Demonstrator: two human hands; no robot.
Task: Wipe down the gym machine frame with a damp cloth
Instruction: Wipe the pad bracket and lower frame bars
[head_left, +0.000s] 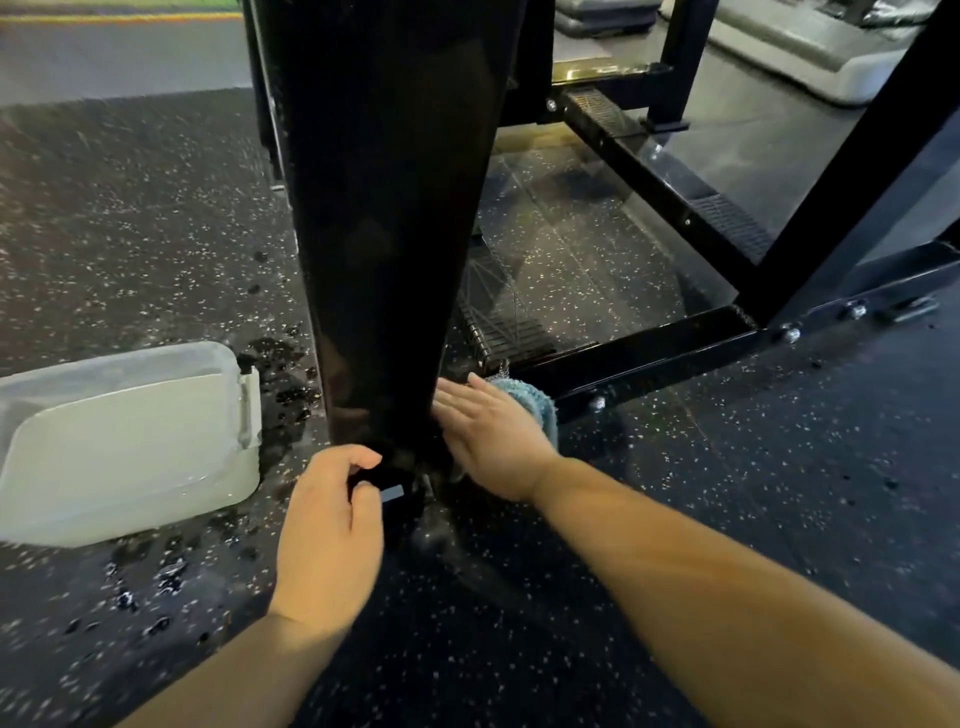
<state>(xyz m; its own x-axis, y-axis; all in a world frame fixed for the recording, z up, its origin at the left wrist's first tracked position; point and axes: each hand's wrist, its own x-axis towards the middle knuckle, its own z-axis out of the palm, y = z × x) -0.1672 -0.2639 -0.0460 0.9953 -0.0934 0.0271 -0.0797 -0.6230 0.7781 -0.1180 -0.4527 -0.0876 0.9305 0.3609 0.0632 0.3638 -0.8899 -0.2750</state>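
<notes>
The damp cloth (535, 402) is a blue, nubbly towel. It looks soft, light and limp, so it should fold to whatever it is pushed against, and it needs a flat palm behind it rather than a pinch at one corner. The gym machine frame (841, 197) is the opposite: rigid black steel, glossy, bolted together and far too heavy to shift. Where it is wet it is probably slick, and the bolt heads and corners at the foot look likely to snag the pile.

The cloth sits low, at about three o'clock from the foot of the upright post (384, 234), where the base bar (649, 358) meets it. The right hand (488, 441) lies over the cloth with its fingers straight and close together, pointing toward ten o'clock and reaching the post's edge. It is released flat, pressing rather than clutching, and whether the thumb tucks under the cloth cannot be told.

The left hand (332, 525) is at six o'clock from the post, fingers and thumb curled round a black piece at its very base — a steadying grip, by the look of it.

A clear plastic tub (124, 441) of water stands at nine o'clock from the post's foot, with dark splashes (280, 395) on the speckled rubber floor (727, 519) between them.
</notes>
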